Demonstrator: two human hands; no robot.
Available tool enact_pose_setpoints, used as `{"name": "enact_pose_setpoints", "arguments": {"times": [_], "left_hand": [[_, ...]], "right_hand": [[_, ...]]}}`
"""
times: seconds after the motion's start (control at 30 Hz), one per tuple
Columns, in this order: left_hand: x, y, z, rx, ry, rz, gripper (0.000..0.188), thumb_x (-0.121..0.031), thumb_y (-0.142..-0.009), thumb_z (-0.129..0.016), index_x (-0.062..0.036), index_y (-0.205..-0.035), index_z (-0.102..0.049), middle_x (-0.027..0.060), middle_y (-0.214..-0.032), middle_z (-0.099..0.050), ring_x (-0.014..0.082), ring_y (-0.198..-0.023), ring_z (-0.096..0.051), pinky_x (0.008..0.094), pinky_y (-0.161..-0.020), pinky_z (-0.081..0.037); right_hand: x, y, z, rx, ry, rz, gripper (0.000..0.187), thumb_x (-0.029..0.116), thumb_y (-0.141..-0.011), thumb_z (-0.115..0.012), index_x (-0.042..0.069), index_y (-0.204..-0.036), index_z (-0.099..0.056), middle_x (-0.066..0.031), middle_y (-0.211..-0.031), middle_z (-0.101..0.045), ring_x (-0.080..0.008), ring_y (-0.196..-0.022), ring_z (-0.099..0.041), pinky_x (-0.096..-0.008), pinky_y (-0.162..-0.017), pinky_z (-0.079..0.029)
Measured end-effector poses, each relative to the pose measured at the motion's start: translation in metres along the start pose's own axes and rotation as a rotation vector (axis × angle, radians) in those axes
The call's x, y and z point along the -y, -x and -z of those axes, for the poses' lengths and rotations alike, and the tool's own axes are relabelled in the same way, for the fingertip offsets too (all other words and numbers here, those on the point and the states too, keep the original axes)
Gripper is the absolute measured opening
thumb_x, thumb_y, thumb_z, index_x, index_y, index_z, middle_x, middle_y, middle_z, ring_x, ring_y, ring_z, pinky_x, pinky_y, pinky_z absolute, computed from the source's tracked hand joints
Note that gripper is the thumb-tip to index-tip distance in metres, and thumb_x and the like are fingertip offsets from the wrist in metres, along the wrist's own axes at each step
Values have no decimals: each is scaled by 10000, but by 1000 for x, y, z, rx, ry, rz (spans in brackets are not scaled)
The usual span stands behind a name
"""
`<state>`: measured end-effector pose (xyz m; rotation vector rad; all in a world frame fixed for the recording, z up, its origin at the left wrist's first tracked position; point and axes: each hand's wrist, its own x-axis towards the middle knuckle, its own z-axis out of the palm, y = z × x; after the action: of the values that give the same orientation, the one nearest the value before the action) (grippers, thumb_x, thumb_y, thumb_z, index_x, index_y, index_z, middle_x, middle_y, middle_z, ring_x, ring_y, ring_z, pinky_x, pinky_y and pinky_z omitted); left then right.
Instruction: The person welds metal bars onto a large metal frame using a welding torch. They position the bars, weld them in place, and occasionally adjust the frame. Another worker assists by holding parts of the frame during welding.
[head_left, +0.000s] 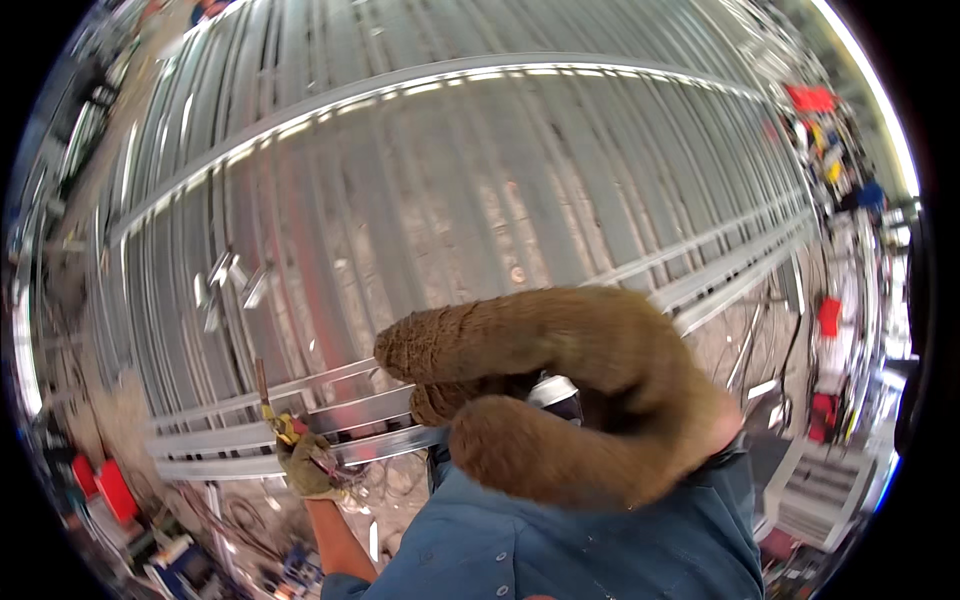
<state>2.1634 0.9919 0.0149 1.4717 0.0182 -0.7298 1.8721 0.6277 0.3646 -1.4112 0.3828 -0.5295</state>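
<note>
My olive-gloved left hand (308,470) is closed around a slim yellow-and-red tool (285,427).
The tool's narrow brown end points away from me, beside long silver metal rails (220,438); my thick-brown-gloved right hand (645,385) is raised, thumb and fingers curved apart.

My feed is bright, with a harsh white strip of light (873,85) at the upper right. I get sharp glare along the long metal beam (487,68) and a faint reddish haze over the left-hand metal slats (400,150). The right glove (645,345), close to my lens, smears softly. Straight edges bow outward, and my picture's rim drops to black.
</note>
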Motion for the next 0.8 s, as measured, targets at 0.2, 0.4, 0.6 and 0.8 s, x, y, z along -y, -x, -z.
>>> {"name": "enact_pose_setpoints", "arguments": {"times": [0.2, 0.4, 0.6, 0.8], "left_hand": [[36, 55, -143, 318, -218, -39, 425, 33, -927, -763, 4, -1342, -680, 90, -1186, -756, 155, -764, -717, 314, -646, -593], [62, 206, -350, 634, -182, 116, 463, 50, -962, -724, -38, -1413, -674, 73, -1167, -761, 140, -852, -711, 274, -718, -574], [159, 274, -459, 772, -319, 143, 464, 33, -995, -714, -123, -1427, -651, -30, -942, -663, 67, -697, -556, 236, -587, -470], [194, 373, -587, 855, -123, 315, 405, 60, -958, -727, -57, -1345, -698, 41, -1089, -743, 129, -788, -681, 281, -689, -565]], "right_hand": [[71, 141, 78, -226, 281, 231, 395, 31, -1038, -721, -54, -1423, -691, -179, -1208, -811, -194, -1068, -783, -304, -897, -623], [78, 294, 178, -455, 367, 295, 379, 48, -1055, -713, -57, -1418, -693, -179, -1192, -810, -177, -1043, -773, -284, -860, -617], [116, 446, 272, -713, 493, 294, 364, 66, -1072, -704, -61, -1413, -694, -178, -1176, -808, -159, -1018, -764, -264, -823, -612], [158, 550, 340, -1009, 677, 187, 352, 83, -1088, -696, -65, -1408, -696, -177, -1161, -807, -142, -994, -754, -244, -786, -606]]}}
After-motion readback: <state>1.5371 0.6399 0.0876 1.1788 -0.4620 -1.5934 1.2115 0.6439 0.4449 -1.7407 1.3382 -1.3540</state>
